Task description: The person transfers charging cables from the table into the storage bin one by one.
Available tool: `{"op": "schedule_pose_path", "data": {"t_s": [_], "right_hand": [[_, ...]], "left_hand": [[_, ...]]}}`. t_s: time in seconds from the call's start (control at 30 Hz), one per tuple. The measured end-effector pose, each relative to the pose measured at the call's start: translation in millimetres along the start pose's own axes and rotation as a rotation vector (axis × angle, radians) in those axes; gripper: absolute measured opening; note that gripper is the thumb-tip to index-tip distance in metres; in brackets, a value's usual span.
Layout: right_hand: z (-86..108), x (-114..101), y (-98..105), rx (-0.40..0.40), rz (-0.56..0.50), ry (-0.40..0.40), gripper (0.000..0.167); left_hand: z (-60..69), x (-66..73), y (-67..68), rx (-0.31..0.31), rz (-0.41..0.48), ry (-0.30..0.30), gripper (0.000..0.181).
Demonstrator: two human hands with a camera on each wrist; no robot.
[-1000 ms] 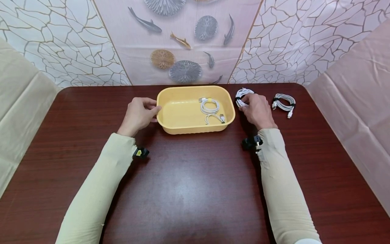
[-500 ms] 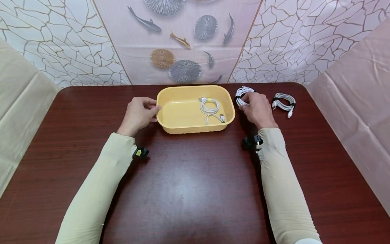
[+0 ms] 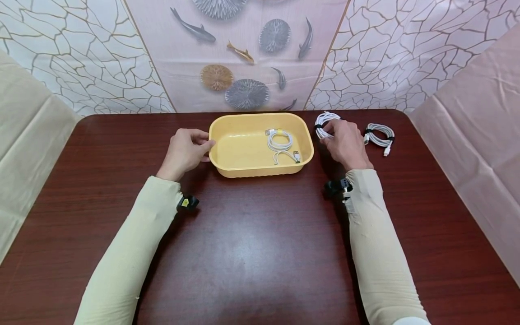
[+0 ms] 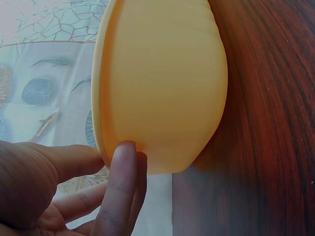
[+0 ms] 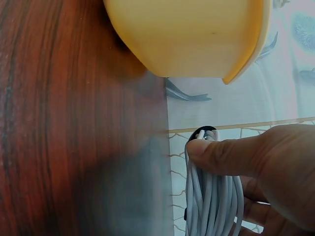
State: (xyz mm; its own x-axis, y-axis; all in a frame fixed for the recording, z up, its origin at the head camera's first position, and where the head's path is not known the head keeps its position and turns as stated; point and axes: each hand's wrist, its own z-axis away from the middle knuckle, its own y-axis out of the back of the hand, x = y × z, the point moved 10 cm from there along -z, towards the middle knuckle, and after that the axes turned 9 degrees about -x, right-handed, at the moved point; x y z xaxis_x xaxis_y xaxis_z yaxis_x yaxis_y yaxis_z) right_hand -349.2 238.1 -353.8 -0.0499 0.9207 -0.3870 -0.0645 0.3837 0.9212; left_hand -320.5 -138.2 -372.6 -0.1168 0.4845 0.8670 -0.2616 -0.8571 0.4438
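Note:
My left hand (image 3: 184, 151) pinches the left end of a yellow plastic basin (image 3: 253, 173), thumb over the rim and fingers against the outer wall, as the left wrist view also shows. To the right of the basin, my right hand (image 3: 346, 142) grips a coiled white cable (image 3: 323, 123) tied with a black strap. In the right wrist view the thumb presses on this coil (image 5: 211, 196), which appears raised off the table. Inside the basin lie a white cable coil with a yellow tie (image 3: 280, 141) and a smaller white cable (image 3: 285, 155), both toward its right end.
Another coiled cable (image 3: 379, 135), greyish-white with black straps, lies on the dark wooden table (image 3: 252, 243) to the right of my right hand. Behind the table's far edge hangs a patterned cloth (image 3: 248, 58) with fish and round shapes.
My right hand has shifted slightly away from me and to the right, lifting the gripped cable coil a little. The left hand and basin stay in place.

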Motion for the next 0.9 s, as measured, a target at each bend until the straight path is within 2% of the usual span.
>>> {"op": "schedule_pose_path", "data": {"t_s": [0.9], "right_hand": [[4.0,-13.5,10.2,0.015,0.024,0.026,0.024]], "left_hand": [[0.9,0.3,-1.0,-0.013,-0.004,0.011,0.035]]}}
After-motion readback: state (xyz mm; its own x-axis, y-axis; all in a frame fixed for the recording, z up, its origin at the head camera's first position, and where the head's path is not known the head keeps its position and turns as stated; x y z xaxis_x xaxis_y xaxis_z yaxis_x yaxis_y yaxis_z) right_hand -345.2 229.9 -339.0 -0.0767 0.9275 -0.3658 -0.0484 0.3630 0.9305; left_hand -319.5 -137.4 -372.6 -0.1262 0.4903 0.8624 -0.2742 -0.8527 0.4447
